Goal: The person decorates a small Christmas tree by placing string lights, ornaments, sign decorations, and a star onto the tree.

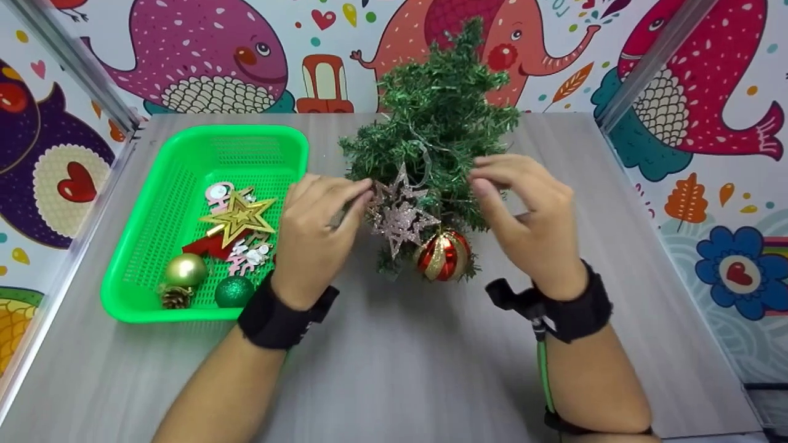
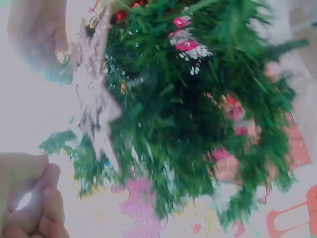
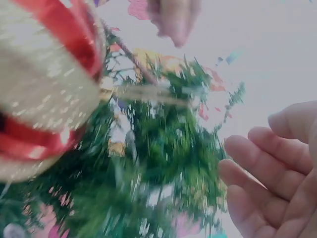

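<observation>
A small green artificial Christmas tree (image 1: 443, 104) stands at the back of the table. On its lower left front hangs a glittery pale pink star (image 1: 403, 215), also visible in the left wrist view (image 2: 94, 94). Beside it hangs a red-and-gold striped bauble (image 1: 443, 255), large in the right wrist view (image 3: 44, 84). My left hand (image 1: 320, 231) is at the star's left, thumb and forefinger close together; the left wrist view shows a gap between hand and star. To the right of the branches, my right hand (image 1: 535, 215) has loosely bent fingers, holding nothing.
A green plastic basket (image 1: 132, 246) stands on the left with a gold star (image 1: 240, 215), a gold ball (image 1: 186, 269), a green glitter ball (image 1: 234, 291), a pine cone (image 1: 176, 298) and other small ornaments. Patterned panels with metal posts border the table (image 1: 394, 369).
</observation>
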`<state>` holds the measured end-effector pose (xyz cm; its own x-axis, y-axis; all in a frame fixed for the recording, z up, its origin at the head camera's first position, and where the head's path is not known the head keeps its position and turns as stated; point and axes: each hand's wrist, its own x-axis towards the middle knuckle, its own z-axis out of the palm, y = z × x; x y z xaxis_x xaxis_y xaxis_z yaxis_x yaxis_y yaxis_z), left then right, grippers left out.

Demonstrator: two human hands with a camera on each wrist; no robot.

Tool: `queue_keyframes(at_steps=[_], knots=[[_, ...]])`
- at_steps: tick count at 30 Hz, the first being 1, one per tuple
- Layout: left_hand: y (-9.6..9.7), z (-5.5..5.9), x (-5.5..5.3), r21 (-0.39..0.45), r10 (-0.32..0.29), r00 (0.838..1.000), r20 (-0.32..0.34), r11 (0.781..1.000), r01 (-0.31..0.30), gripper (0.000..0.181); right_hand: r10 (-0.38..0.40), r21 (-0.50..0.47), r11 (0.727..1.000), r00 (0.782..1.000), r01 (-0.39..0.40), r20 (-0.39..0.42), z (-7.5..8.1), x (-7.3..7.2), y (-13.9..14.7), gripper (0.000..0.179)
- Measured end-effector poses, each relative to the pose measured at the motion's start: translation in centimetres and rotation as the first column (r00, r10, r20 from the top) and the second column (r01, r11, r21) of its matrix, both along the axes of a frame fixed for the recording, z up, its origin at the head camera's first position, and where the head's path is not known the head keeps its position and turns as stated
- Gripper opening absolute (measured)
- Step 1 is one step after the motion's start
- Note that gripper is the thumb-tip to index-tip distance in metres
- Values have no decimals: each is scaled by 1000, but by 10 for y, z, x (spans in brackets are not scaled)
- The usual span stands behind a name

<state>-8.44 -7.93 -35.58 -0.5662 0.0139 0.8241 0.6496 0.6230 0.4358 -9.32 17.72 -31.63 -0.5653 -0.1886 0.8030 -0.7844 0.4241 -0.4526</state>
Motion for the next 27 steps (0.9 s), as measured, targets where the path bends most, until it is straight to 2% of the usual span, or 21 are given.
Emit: queue_keyframes(at_steps=[4, 8, 13, 17, 21, 23, 26, 27], knots=[[-20, -6, 2, 45, 34, 998, 51, 998, -36, 15, -39, -81, 996, 995, 46, 90, -15, 0, 21, 9], [-42, -17, 3, 42, 98, 984, 149, 994, -105, 15, -128, -59, 988, 969, 144, 213, -37, -8, 38, 18], [-68, -38, 6, 53, 155, 945, 288, 983, -177, 18, -233, 0, 970, 924, 244, 304, -55, -23, 54, 27], [-81, -50, 10, 94, 145, 897, 417, 975, -202, 19, -292, 12, 953, 903, 304, 314, -60, -31, 65, 29], [-88, -46, 12, 85, 123, 843, 523, 977, -195, 19, -334, 42, 940, 885, 339, 325, -64, -39, 73, 30], [-92, -39, 10, 35, 140, 834, 534, 982, -187, 19, -347, 81, 937, 872, 340, 344, -67, -43, 76, 31], [-98, -28, 4, -83, 179, 831, 527, 984, -159, 18, -358, 132, 934, 856, 333, 373, -72, -46, 77, 32], [-101, -24, 1, -132, 191, 822, 536, 981, -142, 18, -358, 140, 934, 853, 330, 381, -73, -47, 77, 32]])
